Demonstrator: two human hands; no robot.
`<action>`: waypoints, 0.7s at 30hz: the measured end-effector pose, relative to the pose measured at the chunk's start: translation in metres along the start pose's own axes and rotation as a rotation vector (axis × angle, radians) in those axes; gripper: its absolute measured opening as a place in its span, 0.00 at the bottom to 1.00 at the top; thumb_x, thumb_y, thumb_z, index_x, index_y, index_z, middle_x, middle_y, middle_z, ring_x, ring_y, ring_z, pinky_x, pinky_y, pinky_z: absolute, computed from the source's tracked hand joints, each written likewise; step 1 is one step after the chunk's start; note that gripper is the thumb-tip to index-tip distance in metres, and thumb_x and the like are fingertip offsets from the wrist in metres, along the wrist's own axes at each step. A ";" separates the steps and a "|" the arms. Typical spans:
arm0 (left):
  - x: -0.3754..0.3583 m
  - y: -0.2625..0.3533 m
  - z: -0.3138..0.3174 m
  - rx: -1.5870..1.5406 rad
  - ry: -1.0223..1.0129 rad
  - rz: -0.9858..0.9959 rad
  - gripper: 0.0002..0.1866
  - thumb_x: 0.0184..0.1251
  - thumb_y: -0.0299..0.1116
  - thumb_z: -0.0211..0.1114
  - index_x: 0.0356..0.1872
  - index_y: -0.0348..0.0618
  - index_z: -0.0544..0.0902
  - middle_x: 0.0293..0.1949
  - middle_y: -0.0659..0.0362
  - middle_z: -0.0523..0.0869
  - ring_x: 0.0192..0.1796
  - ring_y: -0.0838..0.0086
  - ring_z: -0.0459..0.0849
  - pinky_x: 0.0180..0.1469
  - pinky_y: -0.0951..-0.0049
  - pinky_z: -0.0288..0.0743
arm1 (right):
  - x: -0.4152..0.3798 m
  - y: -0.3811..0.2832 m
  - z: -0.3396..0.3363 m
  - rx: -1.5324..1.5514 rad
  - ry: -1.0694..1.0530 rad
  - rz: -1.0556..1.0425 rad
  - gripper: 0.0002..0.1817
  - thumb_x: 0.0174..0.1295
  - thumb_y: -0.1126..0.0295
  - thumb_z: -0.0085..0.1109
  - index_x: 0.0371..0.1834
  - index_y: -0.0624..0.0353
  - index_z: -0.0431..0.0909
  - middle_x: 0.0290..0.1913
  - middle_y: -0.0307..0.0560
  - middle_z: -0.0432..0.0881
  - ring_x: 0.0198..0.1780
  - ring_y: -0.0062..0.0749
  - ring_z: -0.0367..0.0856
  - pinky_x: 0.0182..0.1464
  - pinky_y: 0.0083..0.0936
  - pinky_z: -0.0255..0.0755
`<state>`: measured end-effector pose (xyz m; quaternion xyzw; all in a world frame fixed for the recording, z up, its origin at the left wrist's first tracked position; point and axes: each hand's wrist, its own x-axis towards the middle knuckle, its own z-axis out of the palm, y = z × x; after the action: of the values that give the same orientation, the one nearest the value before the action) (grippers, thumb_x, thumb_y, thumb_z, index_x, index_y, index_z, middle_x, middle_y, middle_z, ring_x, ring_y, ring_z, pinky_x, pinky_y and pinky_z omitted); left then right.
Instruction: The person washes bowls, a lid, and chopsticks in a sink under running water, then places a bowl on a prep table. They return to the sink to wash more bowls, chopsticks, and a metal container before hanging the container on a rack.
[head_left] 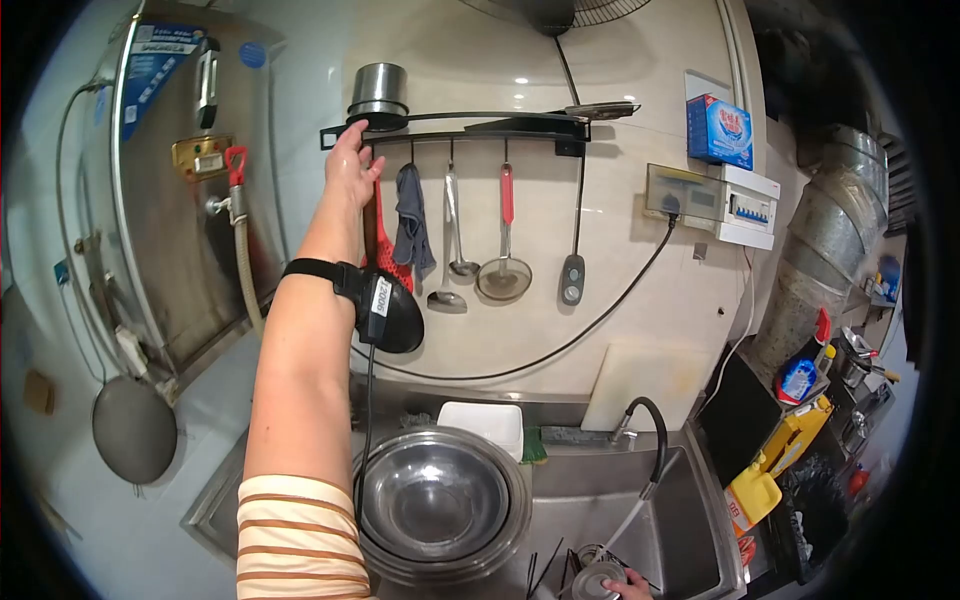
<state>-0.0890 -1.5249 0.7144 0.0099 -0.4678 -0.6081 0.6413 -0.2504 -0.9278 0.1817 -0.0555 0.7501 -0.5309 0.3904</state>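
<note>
Sink (690, 535) low, black wall rack (455, 137) above. Steel pot (379, 88) on rack's left end; left hand (350, 167) just below, fingers spread, contact unclear. Right hand (632, 588), well apart, gripping round metal piece (595, 580) at sink.

Obstacles near left hand (352, 165): pot (379, 87), utensils (503, 280).

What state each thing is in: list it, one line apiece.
Left hand: raised, fingers spread at the rack
Right hand: holding a round metal item
Pot: on the rack
Cloth: hanging
Ladles: hanging
Strainer: hanging
Bowls: nested, facing up
Cutting board: leaning
Faucet: bent downward; flow unclear
Plug: plugged in
</note>
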 end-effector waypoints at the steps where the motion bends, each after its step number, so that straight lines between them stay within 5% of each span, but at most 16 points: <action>1: 0.015 -0.002 0.003 -0.013 -0.017 0.000 0.16 0.59 0.41 0.61 0.49 0.53 0.78 0.55 0.57 0.62 0.56 0.68 0.61 0.49 0.62 0.65 | -0.006 -0.005 0.003 0.008 0.018 0.004 0.30 0.54 0.64 0.61 0.61 0.57 0.64 0.24 0.39 0.77 0.14 0.18 0.68 0.12 0.13 0.57; 3: 0.039 -0.003 0.016 -0.070 -0.013 0.011 0.15 0.60 0.40 0.61 0.48 0.53 0.79 0.52 0.58 0.64 0.51 0.69 0.62 0.48 0.64 0.66 | -0.006 -0.015 0.012 0.023 0.054 0.012 0.29 0.55 0.64 0.61 0.61 0.57 0.64 0.23 0.37 0.77 0.12 0.16 0.66 0.11 0.13 0.54; 4: 0.047 -0.002 0.021 -0.104 -0.018 0.001 0.15 0.60 0.41 0.60 0.48 0.52 0.79 0.51 0.59 0.65 0.50 0.70 0.62 0.48 0.64 0.66 | 0.014 0.004 0.001 -0.033 0.015 0.101 0.32 0.54 0.65 0.61 0.62 0.57 0.62 0.33 0.46 0.79 0.23 0.24 0.75 0.19 0.19 0.67; 7: 0.074 -0.008 0.025 -0.181 -0.058 -0.019 0.15 0.62 0.42 0.58 0.47 0.47 0.78 0.50 0.60 0.67 0.48 0.70 0.62 0.48 0.67 0.66 | 0.025 0.022 0.002 0.123 0.112 0.126 0.36 0.53 0.65 0.62 0.65 0.58 0.58 0.50 0.54 0.74 0.43 0.36 0.77 0.35 0.30 0.74; 8: 0.085 -0.013 0.022 -0.187 -0.087 -0.021 0.16 0.63 0.42 0.58 0.48 0.46 0.78 0.51 0.60 0.67 0.48 0.70 0.62 0.48 0.67 0.66 | 0.023 0.021 0.002 0.241 0.049 0.138 0.41 0.51 0.65 0.65 0.67 0.59 0.53 0.62 0.57 0.63 0.57 0.42 0.68 0.51 0.36 0.68; 14: 0.098 -0.022 0.021 -0.362 -0.007 0.110 0.18 0.58 0.27 0.63 0.50 0.40 0.73 0.48 0.60 0.77 0.53 0.72 0.71 0.62 0.58 0.59 | 0.016 0.007 0.022 0.212 0.133 0.177 0.40 0.51 0.64 0.64 0.66 0.60 0.55 0.58 0.54 0.67 0.50 0.42 0.73 0.45 0.37 0.71; 18: 0.084 -0.010 0.009 -0.642 0.051 0.150 0.10 0.57 0.24 0.63 0.40 0.38 0.77 0.40 0.55 0.80 0.41 0.69 0.79 0.54 0.60 0.70 | 0.023 0.011 0.021 0.176 0.060 0.153 0.37 0.52 0.63 0.62 0.65 0.60 0.57 0.54 0.52 0.72 0.46 0.39 0.75 0.44 0.34 0.71; 19: 0.089 -0.005 -0.007 -0.674 0.014 0.130 0.08 0.56 0.23 0.63 0.38 0.38 0.77 0.38 0.55 0.81 0.39 0.68 0.80 0.52 0.61 0.72 | 0.023 0.018 0.029 0.244 0.204 0.071 0.31 0.55 0.64 0.59 0.62 0.63 0.62 0.49 0.55 0.75 0.43 0.36 0.76 0.45 0.31 0.71; 20: 0.090 -0.009 -0.026 -0.705 -0.015 0.083 0.07 0.56 0.22 0.63 0.36 0.38 0.78 0.36 0.55 0.81 0.36 0.68 0.80 0.49 0.62 0.74 | 0.018 0.005 0.030 0.232 0.155 0.008 0.30 0.51 0.63 0.63 0.56 0.58 0.64 0.35 0.44 0.78 0.27 0.32 0.79 0.13 0.24 0.72; 21: 0.077 -0.001 -0.050 -0.595 -0.302 -0.017 0.04 0.55 0.21 0.63 0.32 0.38 0.79 0.32 0.55 0.83 0.32 0.68 0.82 0.44 0.65 0.76 | 0.034 0.023 0.020 0.300 0.015 -0.055 0.37 0.49 0.65 0.65 0.62 0.57 0.58 0.50 0.49 0.74 0.48 0.37 0.76 0.37 0.35 0.79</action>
<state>-0.0727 -1.6140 0.7306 -0.2640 -0.3595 -0.7178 0.5346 -0.2533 -0.9499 0.1421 -0.0131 0.6636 -0.6477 0.3741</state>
